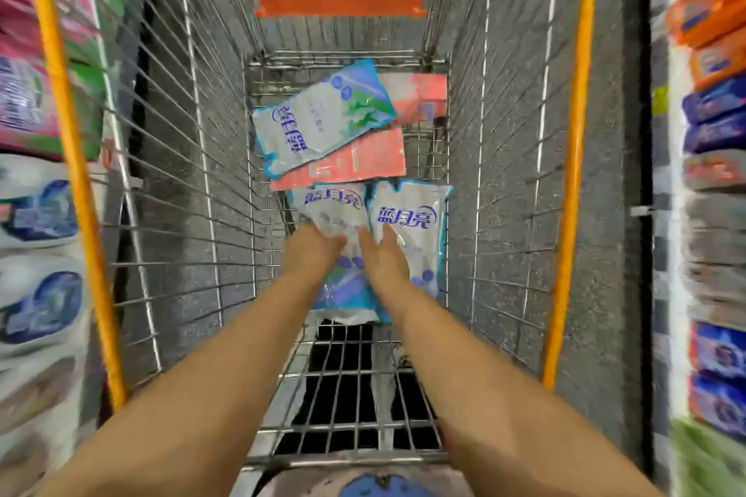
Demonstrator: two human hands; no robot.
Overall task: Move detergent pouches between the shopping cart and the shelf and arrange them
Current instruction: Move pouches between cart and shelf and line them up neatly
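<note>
1. While both arms reach down into the cart (pixel 226 157), the left hand (pixel 313 252) rests on the left pouch (pixel 335 210). Its back is turned up and its fingers are foreshortened and blurred, so I cannot tell whether they curl round the pouch or only press it.
2. Just right of it, the right hand (pixel 385 258) lies with straight, slightly spread fingers (pixel 389 232) on the right pouch (pixel 415 222), one finger at the line where the two pouches meet.
3. Both pouches, blue and white, lie flat side by side on the cart floor, touching along their long edges. Their printed tops point away beyond the fingertips and their lower ends run under the wrists.
4. Just beyond the fingertips a pink pouch (pixel 355 163) lies crosswise, meeting the tops of those two.
5. Farther past it a third blue pouch (pixel 319 121) lies tilted, overlapping the pink pouch. A second pink pouch (pixel 422 95) sits to its right at the cart's far end.
6. Well apart from the hands, outside the wire walls, blurred packs (pixel 40 295) stand stacked on both sides.
</note>
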